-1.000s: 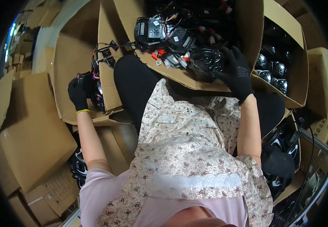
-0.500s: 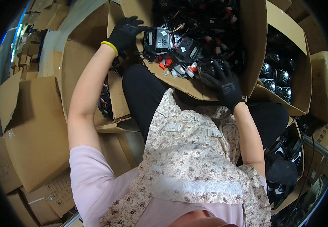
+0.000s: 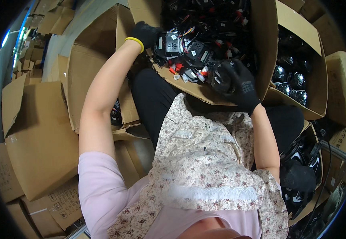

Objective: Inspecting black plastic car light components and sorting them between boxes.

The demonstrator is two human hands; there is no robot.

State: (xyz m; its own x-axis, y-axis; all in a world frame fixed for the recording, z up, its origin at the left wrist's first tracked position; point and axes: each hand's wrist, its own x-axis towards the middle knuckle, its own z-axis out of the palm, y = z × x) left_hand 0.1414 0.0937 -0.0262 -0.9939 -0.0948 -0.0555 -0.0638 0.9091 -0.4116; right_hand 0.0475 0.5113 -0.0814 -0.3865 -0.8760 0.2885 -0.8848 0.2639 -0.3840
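Note:
My left hand [image 3: 146,36], in a black glove with a yellow cuff, is at the left edge of a black module with a silver plate [image 3: 172,43]; its fingers blend into the dark parts. Beside that lies a second black module [image 3: 198,51] with coloured wires. My right hand [image 3: 240,83], gloved in black, is closed around a glossy dark rounded part [image 3: 221,76] at the near side of the open cardboard box [image 3: 193,91]. Red and white connectors [image 3: 177,67] lie between the hands on the box's near flap.
More black wired parts [image 3: 205,18] fill the box. To the right, another carton [image 3: 320,79] holds shiny wrapped black pieces [image 3: 296,81]. Black and white parts [image 3: 300,171] sit in a carton lower right. Open cartons [image 3: 41,135] stand at my left.
My left hand has moved right, from the box edge to the module. My right hand has changed from spread fingers over the rounded part to curled around it.

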